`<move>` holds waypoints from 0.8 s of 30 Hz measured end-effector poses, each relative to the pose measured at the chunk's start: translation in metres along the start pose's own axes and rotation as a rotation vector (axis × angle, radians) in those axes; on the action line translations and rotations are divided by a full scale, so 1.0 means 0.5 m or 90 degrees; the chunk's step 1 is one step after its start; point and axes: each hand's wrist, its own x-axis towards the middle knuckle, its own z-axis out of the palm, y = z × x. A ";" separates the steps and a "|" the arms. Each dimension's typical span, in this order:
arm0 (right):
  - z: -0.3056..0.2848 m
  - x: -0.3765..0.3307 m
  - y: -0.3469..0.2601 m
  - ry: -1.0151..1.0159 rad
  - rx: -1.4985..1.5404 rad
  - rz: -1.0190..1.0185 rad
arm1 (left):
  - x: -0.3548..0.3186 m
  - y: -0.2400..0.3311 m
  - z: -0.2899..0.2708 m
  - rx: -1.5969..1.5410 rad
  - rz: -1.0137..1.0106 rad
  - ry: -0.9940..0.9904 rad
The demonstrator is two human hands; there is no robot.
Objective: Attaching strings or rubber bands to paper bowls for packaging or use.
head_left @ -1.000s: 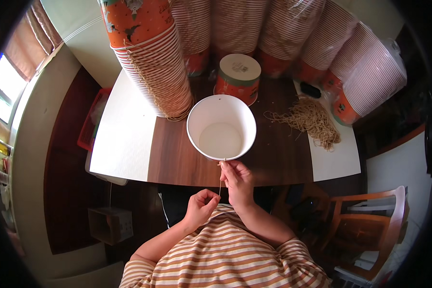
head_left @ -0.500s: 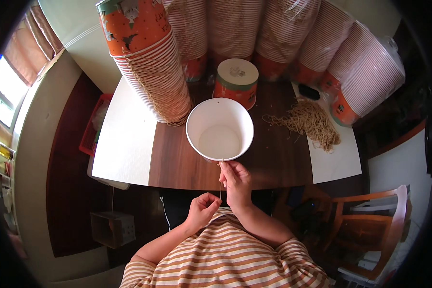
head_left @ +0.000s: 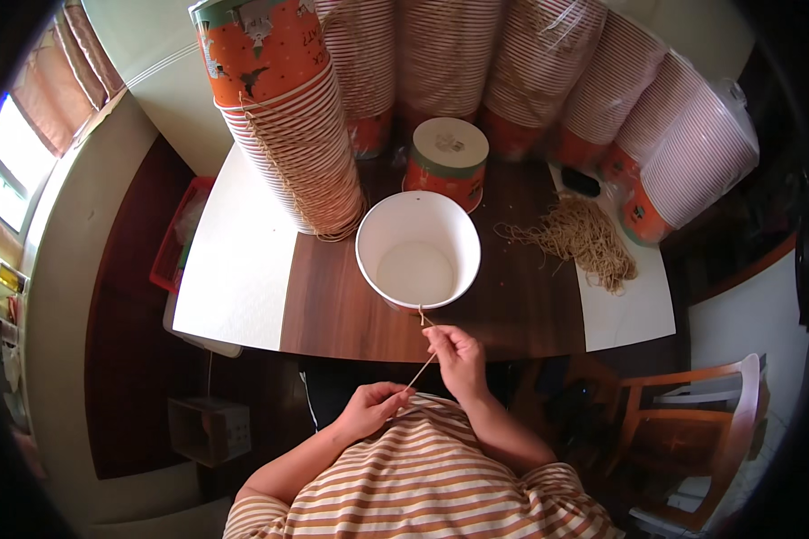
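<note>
Brown-and-white bench (head_left: 333, 319), wrapped bucket stacks (head_left: 445, 54) behind. White-lined paper bucket (head_left: 418, 251) near front edge, twine (head_left: 423, 370) at near rim. Right hand (head_left: 459, 361) pinches twine below rim, left hand (head_left: 368, 410) pinches lower, fingers closed. Bucket's probably light, squashable: grab rim. Twine's likely limp.

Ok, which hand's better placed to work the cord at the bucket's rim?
Probably the right hand: it pinches the cord nearer the bucket, while the left hand holds it farther back, by the striped shirt.

a home-like workroom, judging by bucket stacks (head_left: 443, 58), curtain (head_left: 54, 101) and wooden chair (head_left: 733, 433).
</note>
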 end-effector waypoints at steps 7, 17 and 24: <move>-0.106 0.044 0.002 0.126 0.009 0.004 | -0.057 -0.017 -0.116 0.129 -0.072 0.001; -0.099 -0.053 -0.164 0.027 -0.330 -0.630 | -0.051 0.119 -0.082 0.107 -0.037 -0.073; 0.003 -0.045 -0.156 -0.433 -0.175 -0.256 | 0.004 0.190 -0.049 0.081 -0.069 -0.258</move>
